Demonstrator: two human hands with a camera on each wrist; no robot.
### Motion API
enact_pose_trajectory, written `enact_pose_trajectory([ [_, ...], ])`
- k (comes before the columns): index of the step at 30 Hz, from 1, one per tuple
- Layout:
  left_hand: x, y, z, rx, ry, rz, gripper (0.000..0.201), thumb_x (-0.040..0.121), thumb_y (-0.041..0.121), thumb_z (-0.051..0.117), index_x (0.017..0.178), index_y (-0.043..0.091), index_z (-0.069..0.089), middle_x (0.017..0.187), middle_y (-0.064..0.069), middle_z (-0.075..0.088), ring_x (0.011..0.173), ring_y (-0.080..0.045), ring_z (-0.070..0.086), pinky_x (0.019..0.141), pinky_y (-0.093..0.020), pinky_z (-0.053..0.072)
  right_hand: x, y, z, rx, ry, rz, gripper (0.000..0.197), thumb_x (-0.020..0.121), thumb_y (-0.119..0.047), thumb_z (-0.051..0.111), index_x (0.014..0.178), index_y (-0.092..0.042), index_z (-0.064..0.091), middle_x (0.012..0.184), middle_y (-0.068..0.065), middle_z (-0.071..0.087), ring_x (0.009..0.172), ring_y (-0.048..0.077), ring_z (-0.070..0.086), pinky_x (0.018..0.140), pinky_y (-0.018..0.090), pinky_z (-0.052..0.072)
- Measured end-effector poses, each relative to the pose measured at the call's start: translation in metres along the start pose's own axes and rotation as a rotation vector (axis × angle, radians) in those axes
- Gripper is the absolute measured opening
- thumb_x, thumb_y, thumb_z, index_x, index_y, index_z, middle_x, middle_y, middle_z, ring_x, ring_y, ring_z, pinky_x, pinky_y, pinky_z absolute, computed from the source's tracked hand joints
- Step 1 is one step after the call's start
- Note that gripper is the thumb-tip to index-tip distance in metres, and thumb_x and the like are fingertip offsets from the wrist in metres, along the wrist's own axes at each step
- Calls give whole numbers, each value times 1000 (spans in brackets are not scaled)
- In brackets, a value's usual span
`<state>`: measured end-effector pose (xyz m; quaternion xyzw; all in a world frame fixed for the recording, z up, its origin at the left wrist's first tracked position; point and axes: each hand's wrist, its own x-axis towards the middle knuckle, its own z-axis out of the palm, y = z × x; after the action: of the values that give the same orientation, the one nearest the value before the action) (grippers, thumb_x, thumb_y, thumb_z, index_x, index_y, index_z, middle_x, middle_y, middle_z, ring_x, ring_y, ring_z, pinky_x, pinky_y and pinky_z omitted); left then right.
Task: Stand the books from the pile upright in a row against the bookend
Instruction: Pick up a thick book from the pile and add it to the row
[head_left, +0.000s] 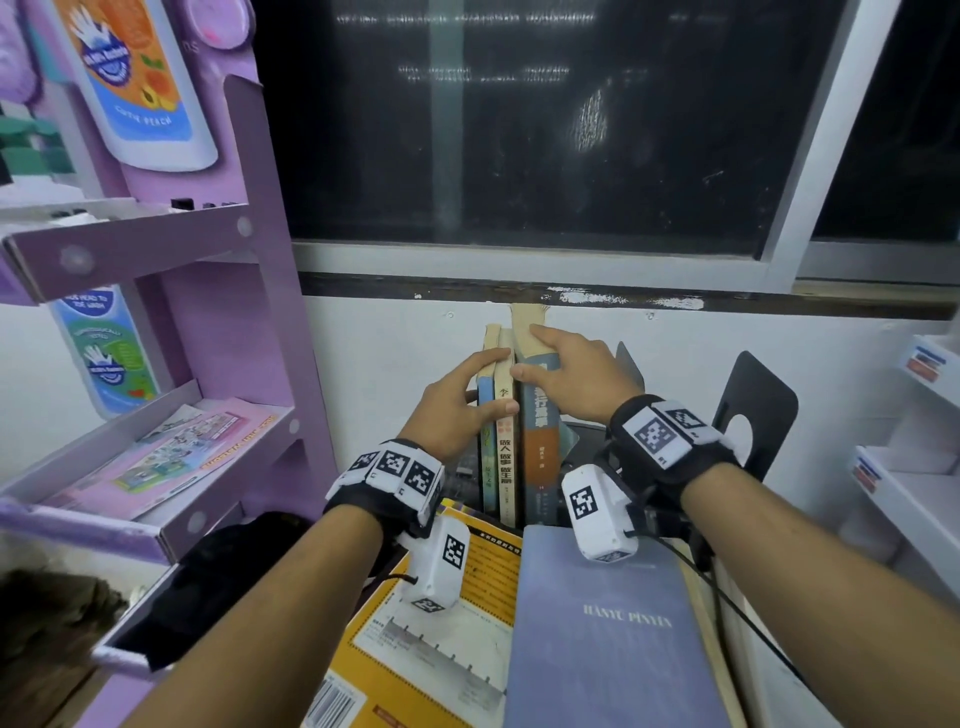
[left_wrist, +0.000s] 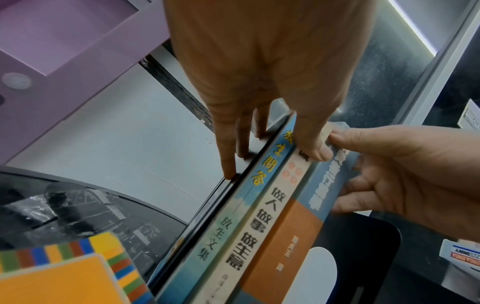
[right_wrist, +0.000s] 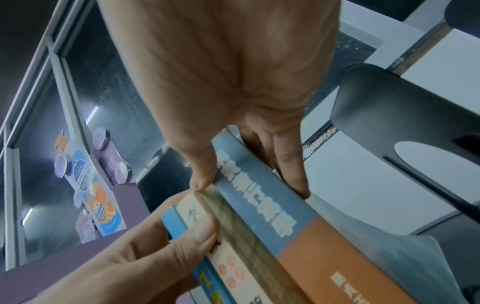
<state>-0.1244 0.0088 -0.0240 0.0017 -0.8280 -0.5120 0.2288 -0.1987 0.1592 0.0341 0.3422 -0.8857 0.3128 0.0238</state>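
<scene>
Paperback spines, three of them, are standing upright between the two hands: a thin blue book (head_left: 486, 415), a cream book (head_left: 505, 441) and a thicker blue-and-orange book (head_left: 540, 441). The left hand (head_left: 460, 408) is clamping the thin blue and cream pair, thumb on the cream spine and fingers reaching round the far side, where a thin black bookend plate (left_wrist: 233, 185) seems to be standing. The right hand (head_left: 574, 371) is gripping the top of the blue-and-orange book, thumb at its spine, fingers over the far cover, pressing it toward the others. A second black metal bookend (head_left: 753, 410) is standing free, beyond the right wrist. Below both wrists, a yellow book (head_left: 431, 639) and a lavender book (head_left: 613, 634) are lying flat on the bench. These look light and floppy, with glossy covers likely to slip, so pinching near the spine, where they are stiffest, seems wisest.
</scene>
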Motion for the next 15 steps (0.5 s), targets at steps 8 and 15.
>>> enact_pose_trajectory([
  [8,0,0,3,58,-6,1,59,86,25,69,138,37,42,126,0,58,111,-16,61,81,-28,58,-5,3,4,51,55,-3,64,94,-39,57,149,-16,34,152,5,38,139,22,35,110,31,30],
  [15,-1,-1,2,112,18,27,62,87,28,68,142,35,39,124,7,53,102,-3,51,68,-1,46,-10,3,7,89,74,-2,66,92,-41,60,148,-18,36,151,4,40,138,22,38,109,32,32],
])
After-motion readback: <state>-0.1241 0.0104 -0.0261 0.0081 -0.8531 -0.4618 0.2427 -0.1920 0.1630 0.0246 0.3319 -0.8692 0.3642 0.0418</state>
